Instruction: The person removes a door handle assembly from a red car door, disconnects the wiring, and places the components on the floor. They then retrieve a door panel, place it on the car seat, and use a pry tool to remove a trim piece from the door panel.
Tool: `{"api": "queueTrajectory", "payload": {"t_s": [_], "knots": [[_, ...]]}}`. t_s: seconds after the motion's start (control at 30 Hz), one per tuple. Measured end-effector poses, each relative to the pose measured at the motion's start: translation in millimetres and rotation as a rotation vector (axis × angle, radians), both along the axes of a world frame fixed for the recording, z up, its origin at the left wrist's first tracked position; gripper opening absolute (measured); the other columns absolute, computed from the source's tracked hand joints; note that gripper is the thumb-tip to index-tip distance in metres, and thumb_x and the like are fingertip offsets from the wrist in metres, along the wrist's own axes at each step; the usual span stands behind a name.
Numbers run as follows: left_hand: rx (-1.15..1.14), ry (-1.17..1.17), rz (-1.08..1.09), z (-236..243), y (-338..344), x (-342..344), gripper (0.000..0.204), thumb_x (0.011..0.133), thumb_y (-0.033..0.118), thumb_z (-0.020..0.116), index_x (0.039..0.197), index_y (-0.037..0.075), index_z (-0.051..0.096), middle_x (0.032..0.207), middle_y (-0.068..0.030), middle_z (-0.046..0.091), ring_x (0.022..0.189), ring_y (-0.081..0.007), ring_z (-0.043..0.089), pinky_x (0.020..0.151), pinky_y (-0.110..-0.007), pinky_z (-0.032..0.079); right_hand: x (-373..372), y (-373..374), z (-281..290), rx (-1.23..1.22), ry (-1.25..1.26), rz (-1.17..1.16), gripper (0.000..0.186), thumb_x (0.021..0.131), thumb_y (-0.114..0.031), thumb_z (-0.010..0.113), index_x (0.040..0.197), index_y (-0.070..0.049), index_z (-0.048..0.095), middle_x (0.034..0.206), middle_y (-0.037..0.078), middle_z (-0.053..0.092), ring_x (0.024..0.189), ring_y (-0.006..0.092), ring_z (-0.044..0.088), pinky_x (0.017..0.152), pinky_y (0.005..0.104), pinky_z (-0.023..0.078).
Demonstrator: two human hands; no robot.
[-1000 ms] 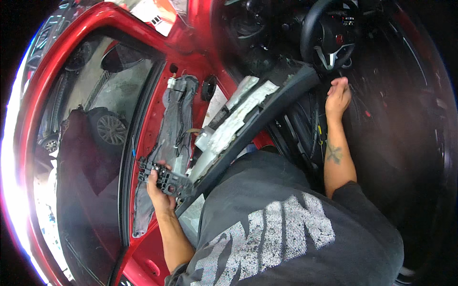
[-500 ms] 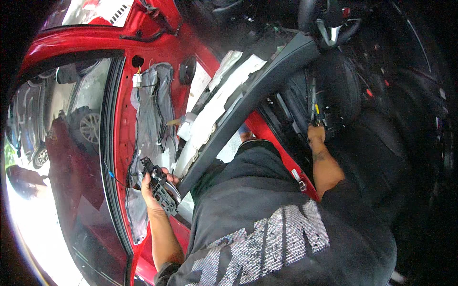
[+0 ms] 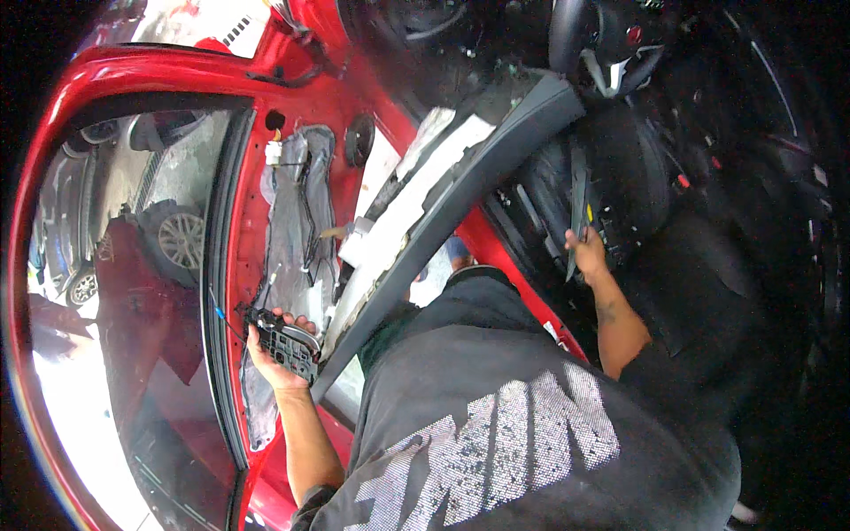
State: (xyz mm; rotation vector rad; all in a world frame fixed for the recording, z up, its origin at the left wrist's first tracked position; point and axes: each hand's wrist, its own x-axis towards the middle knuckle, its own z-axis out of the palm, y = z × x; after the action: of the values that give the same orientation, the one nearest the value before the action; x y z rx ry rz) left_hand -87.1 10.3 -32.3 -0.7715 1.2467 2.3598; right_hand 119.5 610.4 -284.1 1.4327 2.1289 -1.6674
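Note:
My left hand is wrapped round an inside door handle, a black ribbed plastic housing with a silver lever. It is held close to the red door, over the grey lining sheet. A thin cable with a blue piece shows beside it. On the right, over the dark seat, my right hand pinches a long, narrow dark trim strip. A small yellow thing shows just beyond those fingers; its kind is unclear.
A detached door panel, its white-padded inner side showing, slants between the open door and the car. A white connector hangs from the door. The steering wheel is at the far right, and the red sill runs past my body.
My right hand has lifted a little, and the dark trim strip now shows in its fingers. My left hand has moved slightly left, turning the door handle flatter.

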Motion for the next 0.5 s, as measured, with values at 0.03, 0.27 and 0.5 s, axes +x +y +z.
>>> {"api": "queueTrajectory", "payload": {"t_s": [0.03,0.27,0.5], "knots": [[0.032,0.026,-0.002,2.9,-1.4,-1.9,0.056,0.099,0.059,0.065,0.124,0.009,0.07,0.106,-0.008,0.075,0.105,-0.0342,0.072,0.103,-0.054,0.054,6.5,-10.3,9.9,0.051,0.063,-0.023,0.032,0.101,-0.026,0.077,0.116,-0.003,0.061,0.092,0.008,0.072,0.079,0.019,0.066,0.076,0.0364,0.053],[0.161,0.262,-0.051,31.2,15.2,-10.3,0.057,0.097,0.04,0.07,0.138,0.002,0.064,0.141,-0.0212,0.066,0.134,-0.039,0.062,0.116,-0.057,0.048,-25.8,-82.8,120.0,0.482,0.348,-0.045,0.033,0.105,-0.022,0.07,0.12,0.001,0.052,0.089,0.015,0.074,0.081,0.0295,0.073,0.075,0.0421,0.055],[0.062,0.342,-0.259,86.7,53.1,-6.4,0.09,0.1,0.023,0.071,0.173,0.024,0.017,0.132,-0.0268,0.068,0.111,-0.0453,0.074,0.09,-0.06,0.065,-115.9,-131.6,306.6,0.499,0.561,0.766,0.057,0.095,-0.02,0.077,0.148,-0.007,0.059,0.091,0.02,0.075,0.081,0.0401,0.076,0.073,0.0443,0.058]]}}
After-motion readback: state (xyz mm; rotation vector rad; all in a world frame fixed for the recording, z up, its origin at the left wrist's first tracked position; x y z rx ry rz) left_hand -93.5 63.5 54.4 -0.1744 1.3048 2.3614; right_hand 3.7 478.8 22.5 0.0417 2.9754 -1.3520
